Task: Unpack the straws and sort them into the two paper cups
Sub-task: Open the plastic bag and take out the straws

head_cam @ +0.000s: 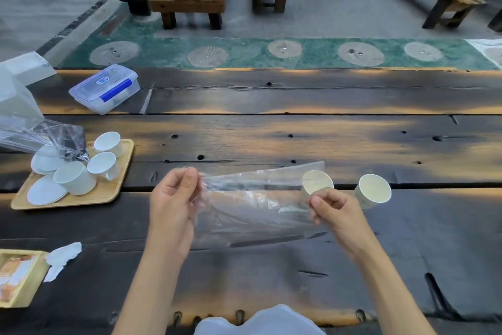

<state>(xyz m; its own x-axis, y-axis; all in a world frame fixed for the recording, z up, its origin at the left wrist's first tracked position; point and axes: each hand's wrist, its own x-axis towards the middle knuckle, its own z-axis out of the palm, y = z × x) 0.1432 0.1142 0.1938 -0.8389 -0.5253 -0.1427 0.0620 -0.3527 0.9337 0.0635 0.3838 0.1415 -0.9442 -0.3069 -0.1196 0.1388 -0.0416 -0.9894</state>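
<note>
A clear plastic bag is stretched between my two hands just above the dark wooden table. My left hand pinches its left end and my right hand pinches its right end. Dark straws show faintly through the plastic; I cannot tell how many. Two paper cups stand on the table to the right: the nearer cup is right behind my right hand and partly seen through the bag, the other cup stands just to its right. Both look empty.
At the left a wooden tray holds several white cups and saucers, with crumpled clear wrap over it. A lidded plastic box sits at the back left. A crumpled tissue and a small wooden box lie near left.
</note>
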